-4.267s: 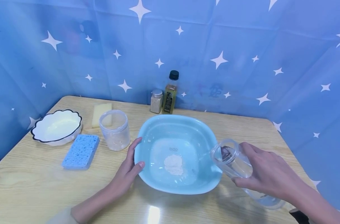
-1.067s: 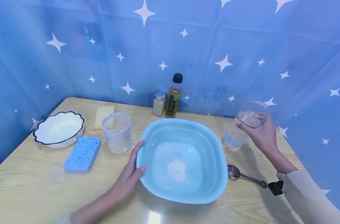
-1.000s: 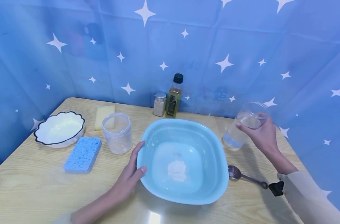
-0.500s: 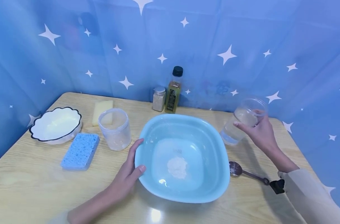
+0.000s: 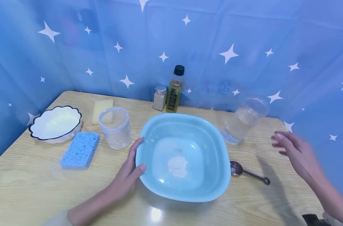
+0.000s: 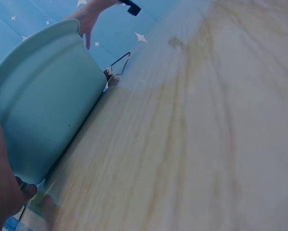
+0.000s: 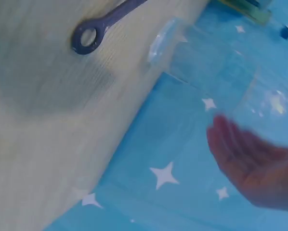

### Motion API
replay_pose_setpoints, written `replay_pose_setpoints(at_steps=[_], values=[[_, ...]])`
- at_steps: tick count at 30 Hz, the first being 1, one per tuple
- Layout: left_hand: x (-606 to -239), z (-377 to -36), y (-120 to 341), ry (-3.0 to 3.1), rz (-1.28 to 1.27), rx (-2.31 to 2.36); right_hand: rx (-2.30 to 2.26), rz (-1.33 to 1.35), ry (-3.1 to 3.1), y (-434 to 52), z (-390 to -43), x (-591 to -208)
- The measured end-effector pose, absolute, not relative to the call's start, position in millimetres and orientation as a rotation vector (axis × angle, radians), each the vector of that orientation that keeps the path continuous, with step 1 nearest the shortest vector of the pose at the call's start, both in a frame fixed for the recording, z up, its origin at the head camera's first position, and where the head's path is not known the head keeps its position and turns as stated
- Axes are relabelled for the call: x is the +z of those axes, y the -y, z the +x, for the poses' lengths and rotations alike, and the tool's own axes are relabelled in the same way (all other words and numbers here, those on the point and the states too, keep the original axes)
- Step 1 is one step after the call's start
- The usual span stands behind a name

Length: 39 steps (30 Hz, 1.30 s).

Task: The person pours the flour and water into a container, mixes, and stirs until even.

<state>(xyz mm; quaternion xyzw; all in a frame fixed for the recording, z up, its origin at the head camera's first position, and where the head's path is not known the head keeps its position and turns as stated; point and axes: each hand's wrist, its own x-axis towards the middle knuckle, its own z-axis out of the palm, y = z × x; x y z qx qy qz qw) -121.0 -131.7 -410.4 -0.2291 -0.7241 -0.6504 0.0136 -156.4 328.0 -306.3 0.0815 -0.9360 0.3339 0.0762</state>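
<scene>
Right hand (image 5: 299, 153) has come off the clear cylindrical jar (image 5: 242, 121) since the frame half a second ago; it is now apart, fingers loosely extended, slightly bent, holding nothing. Jar: smooth, transparent, part-filled with clear liquid, standing on the wood-grain table (image 5: 24, 188) right of the basin. Left hand (image 5: 129, 171) grips the glossy pale-blue basin (image 5: 185, 124) at its left rim, thumb over the edge. Basin: rounded square, flared walls; low white powder mound (image 5: 177, 167) on its floor. Dark spoon (image 5: 251, 175), ring-ended handle, lies just right of basin. Porous blue sponge (image 5: 80, 150), rectangular, lies farther left.
</scene>
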Motion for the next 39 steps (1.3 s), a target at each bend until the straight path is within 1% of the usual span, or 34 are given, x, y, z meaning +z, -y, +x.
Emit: replay_pose_setpoints(at_steps=[2,6,9,13,22,32,39], values=[[-410.5,-121.5,131.6,2.267,-0.716,-1.998,0.862,0.262,2.913,-328.3,-146.1,-310.1],[-411.4,-121.0,131.4,2.287,-0.711,-1.947,0.64,0.451,3.015,-319.0,-135.1,-327.3],[-411.2,-120.1,130.8,2.284,-0.72,-1.939,0.624,0.616,2.986,-317.0,-132.9,-339.3],[-412.3,-119.9,129.6,2.281,-0.723,-1.942,0.577,0.72,2.97,-319.6,-133.9,-348.3],[-411.3,-119.0,130.3,2.303,-0.706,-1.95,0.513,0.667,3.104,-324.0,-135.8,-359.1],[-411.1,-119.1,131.4,2.295,-0.713,-1.953,0.432,0.852,2.934,-323.6,-140.2,-370.9],[-411.2,-120.2,131.3,2.278,-0.728,-1.966,0.48,0.873,2.889,-325.8,-143.7,-375.7]])
